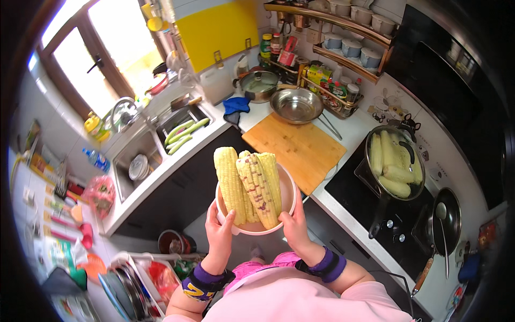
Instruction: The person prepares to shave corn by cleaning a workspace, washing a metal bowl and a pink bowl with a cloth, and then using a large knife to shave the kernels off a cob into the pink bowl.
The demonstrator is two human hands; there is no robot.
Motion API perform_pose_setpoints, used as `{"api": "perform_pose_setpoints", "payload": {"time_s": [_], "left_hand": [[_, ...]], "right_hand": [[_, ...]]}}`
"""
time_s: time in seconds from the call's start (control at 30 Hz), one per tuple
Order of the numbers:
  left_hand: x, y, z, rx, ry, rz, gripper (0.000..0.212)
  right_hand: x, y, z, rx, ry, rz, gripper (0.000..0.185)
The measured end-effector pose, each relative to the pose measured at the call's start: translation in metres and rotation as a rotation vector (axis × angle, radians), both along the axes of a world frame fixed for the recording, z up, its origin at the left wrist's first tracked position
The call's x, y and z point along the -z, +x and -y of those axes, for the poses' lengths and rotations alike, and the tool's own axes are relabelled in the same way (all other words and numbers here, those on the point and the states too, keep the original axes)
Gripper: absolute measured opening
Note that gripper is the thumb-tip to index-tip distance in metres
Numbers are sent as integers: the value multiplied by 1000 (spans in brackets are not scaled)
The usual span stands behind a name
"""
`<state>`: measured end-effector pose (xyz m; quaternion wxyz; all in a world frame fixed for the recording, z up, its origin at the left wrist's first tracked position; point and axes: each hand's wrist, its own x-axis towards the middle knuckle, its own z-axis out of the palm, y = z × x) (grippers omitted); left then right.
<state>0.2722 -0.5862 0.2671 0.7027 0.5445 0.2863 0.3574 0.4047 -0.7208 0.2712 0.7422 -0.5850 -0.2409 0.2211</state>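
Between my hands is a pale pink bowl [289,185] with several ears of corn standing in it. A plain yellow ear [228,181] leans at the left, and an ear with purple kernels [257,189] lies in front. My left hand [219,227] grips the bowl's left side, its thumb near the base of the left ear. On the right side, my right hand [295,225] grips the rim with the thumb over the edge. The fingers beneath the bowl are partly hidden. Both wrists wear purple bands.
A wooden cutting board [293,149] lies on the corner counter below a steel pan [297,105]. On the stove [354,197], a glass-lidded pan [394,161] contains more corn, beside a wok [446,221]. Long green vegetables [185,135] lie in the sink [136,177]. A bin [176,241] stands below.
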Motion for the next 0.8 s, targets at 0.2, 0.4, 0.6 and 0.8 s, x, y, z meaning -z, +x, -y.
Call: {"api": "perform_pose_setpoints", "payload": {"time_s": [0.2,0.4,0.6,0.8], "left_hand": [[80,86,-52,250,-67,-39,45],[143,195,-74,480,-64,-109,44],[177,288,-84,650,6,-264,39],[190,334,-92,766,-26,-399,31]], "right_hand": [[77,71,-22,212,44,-105,85],[142,168,-15,395,81,-232,85],[202,258,2,475,141,-294,86],[233,303,9,513,143,-299,86]]}}
